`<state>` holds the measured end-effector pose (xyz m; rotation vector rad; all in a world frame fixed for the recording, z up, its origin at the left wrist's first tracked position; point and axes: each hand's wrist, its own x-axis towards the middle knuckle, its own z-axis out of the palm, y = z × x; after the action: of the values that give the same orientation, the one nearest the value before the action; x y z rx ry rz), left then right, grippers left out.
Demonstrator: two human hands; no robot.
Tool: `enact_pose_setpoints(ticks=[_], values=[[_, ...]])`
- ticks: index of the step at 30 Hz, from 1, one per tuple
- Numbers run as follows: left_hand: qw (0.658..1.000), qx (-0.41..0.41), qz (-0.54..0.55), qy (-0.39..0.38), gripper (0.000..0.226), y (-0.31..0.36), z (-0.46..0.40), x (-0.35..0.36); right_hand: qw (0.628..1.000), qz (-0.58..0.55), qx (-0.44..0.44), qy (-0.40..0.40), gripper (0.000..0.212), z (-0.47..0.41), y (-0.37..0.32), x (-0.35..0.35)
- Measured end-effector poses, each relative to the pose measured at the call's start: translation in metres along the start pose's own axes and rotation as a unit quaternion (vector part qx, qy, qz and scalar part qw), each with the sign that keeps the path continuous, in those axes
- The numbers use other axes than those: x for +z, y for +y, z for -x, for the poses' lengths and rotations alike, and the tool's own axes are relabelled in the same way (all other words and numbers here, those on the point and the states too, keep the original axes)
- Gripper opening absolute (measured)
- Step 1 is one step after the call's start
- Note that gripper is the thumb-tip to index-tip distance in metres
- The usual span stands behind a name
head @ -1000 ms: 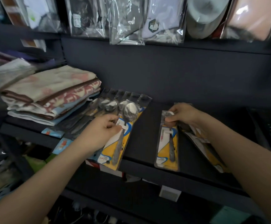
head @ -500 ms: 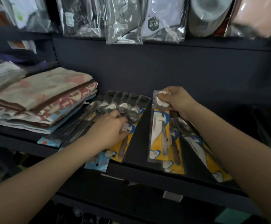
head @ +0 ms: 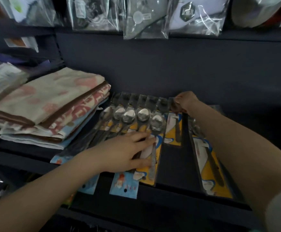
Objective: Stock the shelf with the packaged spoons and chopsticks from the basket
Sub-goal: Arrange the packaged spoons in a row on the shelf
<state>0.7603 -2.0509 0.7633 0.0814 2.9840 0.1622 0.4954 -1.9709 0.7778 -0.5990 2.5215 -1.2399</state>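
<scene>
A fanned row of packaged spoons (head: pixel 136 118) on yellow and blue cards lies on the dark shelf (head: pixel 174 163). My left hand (head: pixel 128 151) rests flat on the lower part of this row, fingers straight. My right hand (head: pixel 185 101) pinches the top of one more spoon package (head: pixel 173 129), laid at the right end of the row near the shelf's back. Another spoon package (head: pixel 208 164) lies further right, partly under my right forearm. Blue-carded packages (head: pixel 124 185) stick out over the shelf's front edge. The basket is out of view.
A stack of folded towels (head: pixel 49 108) fills the left of the shelf. Bagged goods (head: pixel 144 19) hang from the shelf above. A dark back panel (head: pixel 169 67) closes the rear. Lower shelves with mixed items sit below left.
My right hand has carried its spoon package up and left, setting it against the right end of the row. My left hand has stayed on the row, spreading flatter.
</scene>
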Motion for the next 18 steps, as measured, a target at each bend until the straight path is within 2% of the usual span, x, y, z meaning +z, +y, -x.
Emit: enact_pose_setpoints(ticks=[2,4,6,7,8,10,12,13,15,18], values=[[1.0,0.004,-0.005,-0.005,0.078,0.0,0.001,-0.002,0.998,0.052,-0.001,0.045,0.029,-0.004,-0.001,0.007],[1.0,0.004,-0.003,-0.005,0.083,0.001,0.002,-0.003,0.988,0.13,-0.016,0.075,0.01,-0.002,-0.003,0.016],[1.0,0.011,-0.001,0.002,0.086,-0.001,0.001,-0.002,0.974,0.204,-0.051,0.09,0.04,0.011,-0.003,0.017],[1.0,0.015,0.0,0.006,0.087,-0.002,0.0,-0.001,0.959,0.251,-0.098,0.091,0.042,0.023,-0.004,0.014],[1.0,0.017,-0.002,0.008,0.088,-0.003,0.0,0.0,0.936,0.308,-0.155,0.068,0.038,0.031,-0.004,0.009],[1.0,0.019,-0.009,0.006,0.096,-0.002,-0.001,0.001,0.889,0.391,-0.235,-0.047,0.031,0.049,-0.005,-0.002],[1.0,0.015,-0.008,0.004,0.1,0.0,0.0,0.001,0.85,0.44,-0.23,-0.177,0.045,0.065,-0.002,-0.006],[1.0,0.011,-0.007,0.003,0.1,0.001,0.0,0.0,0.839,0.456,-0.213,-0.208,0.054,0.068,0.001,-0.006],[1.0,0.008,-0.011,0.005,0.096,0.002,0.001,-0.001,0.834,0.477,-0.192,-0.199,0.061,0.068,0.006,-0.004],[1.0,0.009,-0.01,0.017,0.095,0.003,0.001,0.001,0.843,0.484,-0.175,-0.16,0.057,0.067,0.008,0.001]])
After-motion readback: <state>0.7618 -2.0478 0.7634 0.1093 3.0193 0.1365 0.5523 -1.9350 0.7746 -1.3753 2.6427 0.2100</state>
